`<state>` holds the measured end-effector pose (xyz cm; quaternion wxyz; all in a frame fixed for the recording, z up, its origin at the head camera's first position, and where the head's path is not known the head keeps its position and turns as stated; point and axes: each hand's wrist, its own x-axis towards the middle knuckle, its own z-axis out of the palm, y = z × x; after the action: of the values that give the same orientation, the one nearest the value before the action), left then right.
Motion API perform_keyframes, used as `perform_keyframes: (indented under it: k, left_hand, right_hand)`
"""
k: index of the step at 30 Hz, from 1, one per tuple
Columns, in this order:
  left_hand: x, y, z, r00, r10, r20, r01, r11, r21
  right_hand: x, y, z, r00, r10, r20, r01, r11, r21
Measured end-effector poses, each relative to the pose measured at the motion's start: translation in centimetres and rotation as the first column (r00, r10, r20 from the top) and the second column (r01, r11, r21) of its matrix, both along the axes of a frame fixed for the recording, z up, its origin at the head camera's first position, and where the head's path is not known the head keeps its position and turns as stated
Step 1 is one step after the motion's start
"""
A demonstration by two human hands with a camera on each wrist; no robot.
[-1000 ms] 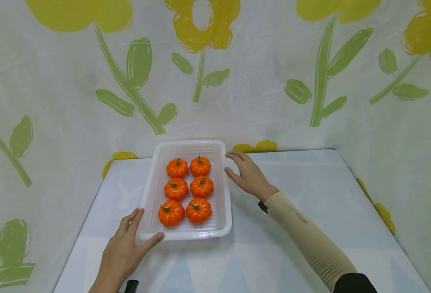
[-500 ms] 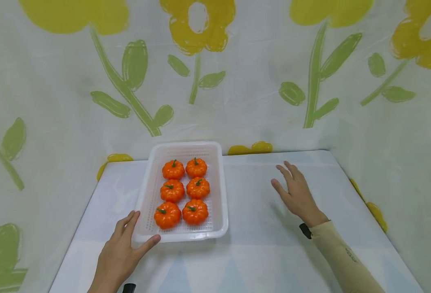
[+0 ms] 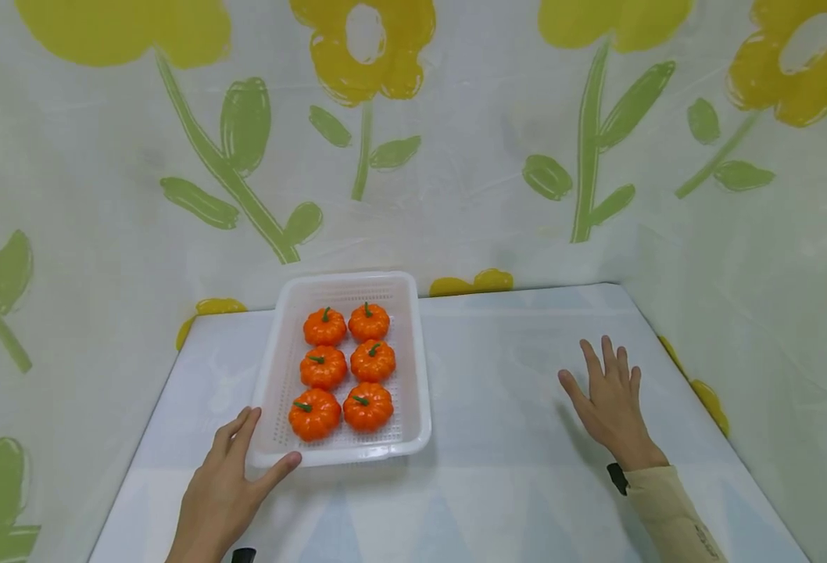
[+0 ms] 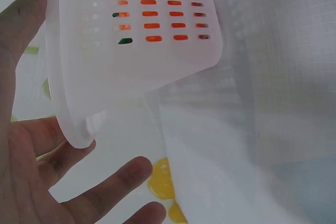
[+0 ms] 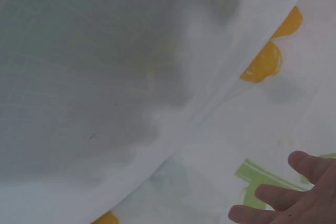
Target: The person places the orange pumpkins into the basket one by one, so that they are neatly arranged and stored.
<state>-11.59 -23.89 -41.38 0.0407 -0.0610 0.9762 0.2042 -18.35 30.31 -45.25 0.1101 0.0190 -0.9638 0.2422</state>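
A white plastic basket (image 3: 413, 391) with slotted walls stands on the table's left half. Several small orange toy pumpkins with green stems lie inside in two columns, among them a near-left pumpkin (image 3: 315, 414) and a far-right pumpkin (image 3: 368, 321). At the basket's near-left corner is my left hand (image 3: 220, 485), its thumb by the near rim and its fingers along the left rim. The left wrist view shows these fingers (image 4: 126, 177) spread, some at the rim and others apart from it. Away to the right, my right hand (image 3: 613, 410) hovers with fingers spread, holding nothing.
The table (image 3: 498, 469) has a pale cover with light blue triangles. A flower-printed cloth (image 3: 456, 195) rises behind it and at both sides. The basket's far end stands close to the back cloth.
My right hand has left the basket's right rim and moved right and toward me, its fingers spreading. My left hand stays at the basket's corner. The head view has shifted slightly.
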Motion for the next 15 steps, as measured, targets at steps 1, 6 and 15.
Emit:
perform_keyframes:
  k: [1, 6, 15]
  left_hand:
    - [0.0, 0.0, 0.0, 1.0, 0.002, 0.003, -0.002, 1.0, 0.001]
    - [-0.2, -0.1, -0.2, 1.0, 0.002, 0.007, -0.002, 1.0, -0.005]
    - [-0.1, 1.0, 0.0, 0.967, -0.082, -0.241, 0.054, 0.991, -0.12]
  right_hand:
    - [0.0, 0.0, 0.0, 1.0, 0.0, -0.004, 0.0, 1.0, -0.002]
    - [-0.2, -0.4, -0.2, 1.0, 0.013, -0.027, -0.013, 1.0, -0.006]
    - [-1.0, -1.3, -0.3, 0.999, 0.031, -0.041, -0.031, 1.0, 0.005]
